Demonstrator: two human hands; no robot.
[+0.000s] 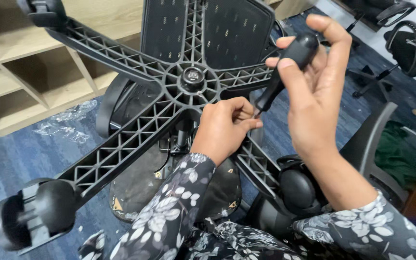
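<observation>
We have an upturned chair base [136, 130] in front of us, its spokes fanning out from the hub [192, 77] above the seat underside [140, 188], which faces up over the blue floor [10, 154]. Our right hand [314, 91] is curled around the black handle of a screwdriver [285, 67], its shaft slanting down to our left hand [225, 127], whose fingertips are pressed together, pinching at the tip. Whether a screw sits there we cannot tell.

The tip, we judge, could skid off and jab the left fingers, since they crowd right against it. The base may also rock under a push, because it rests only on the seat's column.

We count one screwdriver, one base with four spokes in view, three casters [32, 212] showing, one wooden shelf unit [30, 62], and other chairs [410, 43] at the right.
</observation>
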